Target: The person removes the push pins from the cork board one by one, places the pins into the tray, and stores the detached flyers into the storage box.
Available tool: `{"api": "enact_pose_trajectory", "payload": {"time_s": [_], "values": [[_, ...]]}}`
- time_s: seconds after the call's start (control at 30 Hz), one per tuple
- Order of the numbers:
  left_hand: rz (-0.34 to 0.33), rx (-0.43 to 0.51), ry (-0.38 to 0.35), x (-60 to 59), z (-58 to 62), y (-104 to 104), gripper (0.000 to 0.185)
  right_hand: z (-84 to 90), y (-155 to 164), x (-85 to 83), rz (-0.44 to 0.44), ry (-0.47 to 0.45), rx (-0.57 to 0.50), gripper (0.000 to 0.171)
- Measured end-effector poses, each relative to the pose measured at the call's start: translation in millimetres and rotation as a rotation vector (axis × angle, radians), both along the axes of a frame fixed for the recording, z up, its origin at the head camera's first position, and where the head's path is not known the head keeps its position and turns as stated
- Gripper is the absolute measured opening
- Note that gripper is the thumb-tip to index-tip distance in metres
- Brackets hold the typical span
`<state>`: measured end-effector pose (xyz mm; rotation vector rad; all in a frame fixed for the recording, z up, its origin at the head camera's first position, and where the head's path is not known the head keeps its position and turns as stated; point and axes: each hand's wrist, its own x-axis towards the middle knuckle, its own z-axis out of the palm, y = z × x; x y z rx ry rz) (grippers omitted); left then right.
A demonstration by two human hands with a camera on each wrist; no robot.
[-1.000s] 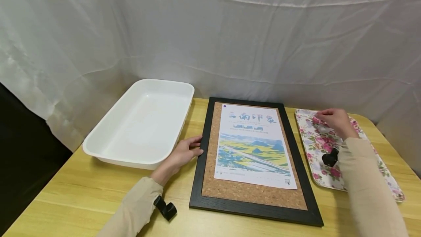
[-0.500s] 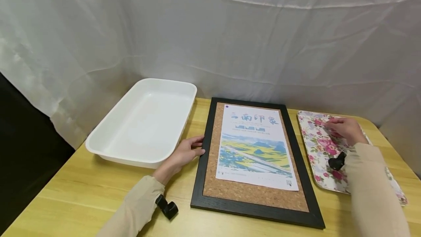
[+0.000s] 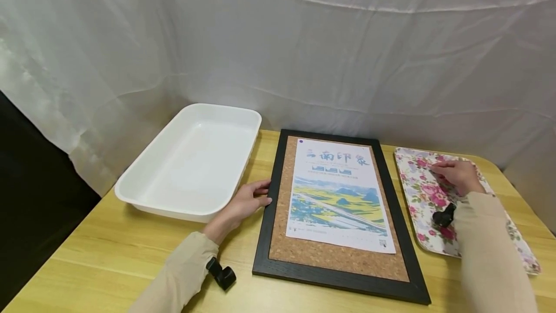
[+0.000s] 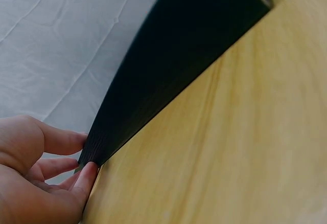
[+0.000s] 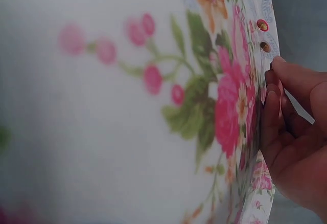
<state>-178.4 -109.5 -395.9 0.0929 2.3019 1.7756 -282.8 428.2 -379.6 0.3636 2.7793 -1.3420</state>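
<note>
A black-framed cork board [image 3: 266, 235] lies flat mid-table with a printed landscape poster [image 3: 336, 192] on it. My left hand [image 3: 243, 204] rests against the frame's left edge, its fingers fairly straight. The left wrist view shows the fingertips [image 4: 76, 141] touching the dark frame [image 4: 173, 70]. My right hand [image 3: 456, 175] sits on the floral tray [image 3: 419, 192], fingertips bunched down on its surface. In the right wrist view the right hand [image 5: 286, 111] curls at the floral tray [image 5: 153, 106], near two small round pin heads [image 5: 262, 25]. Whether it pinches anything is hidden.
A deep white plastic tray [image 3: 143, 199] stands left of the frame. White cloth hangs behind the wooden table [image 3: 108, 255]. Black wrist cameras [image 3: 221, 274] sit on both sleeves. A dark gap shows past the table's left edge.
My right hand has drawn back from the floral tray's far end toward its middle. The left hand stays on the frame's edge.
</note>
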Motion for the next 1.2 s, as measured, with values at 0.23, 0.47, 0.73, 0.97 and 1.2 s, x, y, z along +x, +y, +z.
{"api": "enact_pose_trajectory", "payload": {"time_s": [0.23,0.47,0.73,0.97,1.2], "values": [[-0.001,-0.001,-0.005,0.1,0.5,0,0.054,-0.8,1,-1.8,0.011,-0.012,0.032,0.046],[-0.01,-0.01,0.005,0.5,0.7,0,0.054,0.1,-1,-1.0,0.019,-0.022,0.028,0.044],[-0.003,0.0,-0.001,0.6,1.0,0,0.054,0.6,0,-1.0,0.009,-0.03,-0.025,0.043],[-0.011,-0.001,0.004,0.2,0.0,0,0.055,6.6,-3,1.9,0.003,-0.048,-0.046,0.051],[-0.006,-0.003,-0.006,0.4,0.7,0,0.055,21.7,-6,1.5,0.019,-0.022,0.049,0.059]]}}
